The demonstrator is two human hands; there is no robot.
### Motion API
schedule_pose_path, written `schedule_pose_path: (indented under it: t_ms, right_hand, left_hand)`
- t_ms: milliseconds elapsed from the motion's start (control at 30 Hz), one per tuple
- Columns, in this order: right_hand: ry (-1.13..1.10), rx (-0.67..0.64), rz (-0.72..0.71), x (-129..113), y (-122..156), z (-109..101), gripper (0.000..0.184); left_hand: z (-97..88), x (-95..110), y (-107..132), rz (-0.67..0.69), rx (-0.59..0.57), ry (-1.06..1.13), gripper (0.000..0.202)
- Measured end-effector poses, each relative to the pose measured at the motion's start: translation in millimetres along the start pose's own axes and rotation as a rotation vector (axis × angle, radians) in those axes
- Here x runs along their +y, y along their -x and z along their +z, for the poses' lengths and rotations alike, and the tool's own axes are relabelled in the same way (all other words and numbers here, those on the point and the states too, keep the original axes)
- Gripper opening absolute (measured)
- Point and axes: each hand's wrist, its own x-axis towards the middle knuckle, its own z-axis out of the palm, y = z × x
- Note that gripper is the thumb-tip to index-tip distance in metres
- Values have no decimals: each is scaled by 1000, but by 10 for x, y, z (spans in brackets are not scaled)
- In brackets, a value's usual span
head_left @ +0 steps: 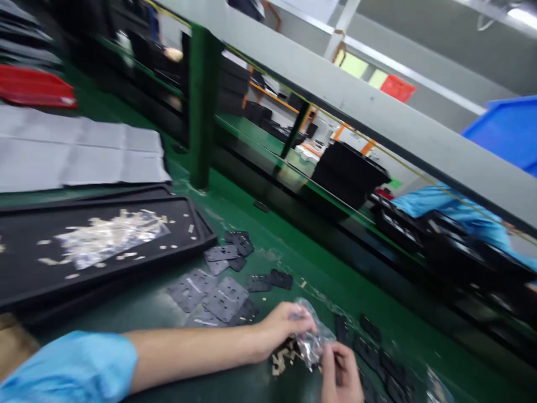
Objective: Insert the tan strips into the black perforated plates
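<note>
Between my two hands is a clear plastic bag, held above the green bench. My left hand reaches in from the left and pinches the bag's upper side. My right hand, at the bottom edge of the view, grips the bag's other side with thumb and fingers. Small pale pieces lie in a pile just below my left hand; whether some are still inside the bag I cannot tell. Thin black plates with square holes lie beyond my left forearm. Black strip-like parts are spread to the right of my right hand.
A black tray on the left holds a bag and loose pale pieces. Behind it are a grey sheet and a red tray. A green post rises from the bench. Across the partition, a blue sleeve shows.
</note>
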Motion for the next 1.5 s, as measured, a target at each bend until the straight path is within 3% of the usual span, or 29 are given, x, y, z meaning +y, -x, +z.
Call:
schedule_pose_path:
  t_ms: [133, 267, 533, 667, 800, 1033, 1200, 1300, 1400, 1500]
  right_hand:
    - [-55, -110, 15, -165, -4, -24, 22]
    - [-50, -183, 40, -190, -19, -62, 25]
    - [-55, -308, 2, -155, -3, -121, 21]
    - [-80, -339, 14, -136, -2, -104, 19]
    - [-69, -299, 27, -142, -11, -110, 22]
    - [-96, 22, -3, -99, -127, -303, 24]
    - [-138, 188, -66, -61, -236, -447, 21]
    - [-139, 181, -77, -55, -245, -453, 20]
    - [-156, 148, -75, -51, -215, -418, 20]
    - [-187, 122, -86, -40, -178, -378, 20]
  left_hand:
    - [20, 62, 55, -112, -50, 77, 32]
    - [34, 92, 106, -158, -74, 11, 39]
    - [17, 121, 128, -112, -166, -135, 40]
    - [12, 142, 119, -20, -178, -261, 24]
    - [-13, 77, 78, 31, -146, -294, 15]
    - [-46, -23, 39, 3, -51, -347, 21]
    - [-88, -62, 10, 65, -126, -597, 17]
    - [-123, -101, -2, 129, -156, -764, 13]
    - [-133, -83, 14, 167, -96, -878, 12]
    - [-111, -14, 27, 120, -50, -680, 16]
